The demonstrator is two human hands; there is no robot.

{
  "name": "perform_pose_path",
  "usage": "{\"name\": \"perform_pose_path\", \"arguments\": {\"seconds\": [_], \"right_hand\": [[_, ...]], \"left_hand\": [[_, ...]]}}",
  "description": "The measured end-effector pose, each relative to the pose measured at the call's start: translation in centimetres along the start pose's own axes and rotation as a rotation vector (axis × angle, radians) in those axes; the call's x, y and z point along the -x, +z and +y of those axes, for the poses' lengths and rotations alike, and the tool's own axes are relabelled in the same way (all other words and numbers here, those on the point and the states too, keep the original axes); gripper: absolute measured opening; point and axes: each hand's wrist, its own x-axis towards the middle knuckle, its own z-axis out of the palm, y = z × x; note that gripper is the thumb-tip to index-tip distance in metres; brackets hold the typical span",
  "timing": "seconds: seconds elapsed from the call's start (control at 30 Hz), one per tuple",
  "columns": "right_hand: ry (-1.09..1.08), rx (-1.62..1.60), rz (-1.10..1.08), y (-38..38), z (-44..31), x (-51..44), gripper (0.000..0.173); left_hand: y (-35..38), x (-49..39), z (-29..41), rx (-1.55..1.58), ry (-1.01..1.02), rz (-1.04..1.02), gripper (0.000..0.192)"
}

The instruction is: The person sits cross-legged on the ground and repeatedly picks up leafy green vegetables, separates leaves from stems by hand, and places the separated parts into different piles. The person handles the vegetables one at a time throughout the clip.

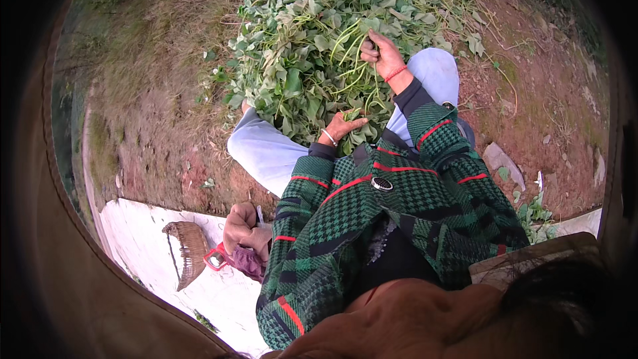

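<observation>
My right hand (383, 54), with a red beaded bracelet at the wrist, grips a bunch of slender green leaf stalks (355, 67). They hang below the hand toward my lap. Lower and to the left, my left hand (345, 126) rests among leaves between my knees, its thumb stretched out. Its fingers are partly hidden, so I cannot tell whether it grips anything. A white bangle circles that wrist. Beyond both hands spreads a large heap of leafy vines (299, 50), which look like sweet potato vines, some leaves wilted.
Dry grass (149, 30) and reddish bare soil (548, 104) flank the heap. A woven basket (192, 254) lies on a pale surface (144, 239) at lower left, near a red-framed object (216, 259) and brown-and-purple cloth (246, 232). A flat stone (502, 162) and loose leaves (536, 217) lie right.
</observation>
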Motion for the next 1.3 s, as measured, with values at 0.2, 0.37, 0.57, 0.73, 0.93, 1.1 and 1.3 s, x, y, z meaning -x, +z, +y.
{"name": "perform_pose_path", "arguments": {"seconds": [0.2,0.37,0.57,0.73,0.93,1.1,1.3], "right_hand": [[-0.018,-0.009,-0.027,-0.5,-0.2,-0.2,0.015],[-0.118,-0.038,0.089,-1.1,-0.9,-0.8,0.019],[-0.122,-0.097,0.025,-1.2,-1.0,-0.9,0.015],[-0.105,-0.086,0.031,-1.0,-1.1,-0.9,0.02],[0.009,-0.114,0.041,-0.9,-0.5,-0.7,0.018],[0.01,-0.145,-0.029,-0.8,0.1,-0.8,0.011],[-0.074,-0.198,0.098,-1.3,-1.7,-1.4,0.012]], "left_hand": [[0.1,-0.1,-0.1,-0.041,-0.049,-0.052,0.03],[-0.1,0.5,-0.8,-0.091,0.022,0.012,0.019],[-1.1,-0.3,-2.9,0.144,0.105,0.232,0.015],[-2.1,-0.5,-4.0,0.112,0.06,0.35,0.017],[-0.6,-0.4,-1.6,0.271,0.305,0.356,0.046],[0.2,-0.5,-1.1,0.013,-0.032,0.105,0.019],[-0.6,0.2,-2.4,0.068,0.032,0.132,0.017]]}}
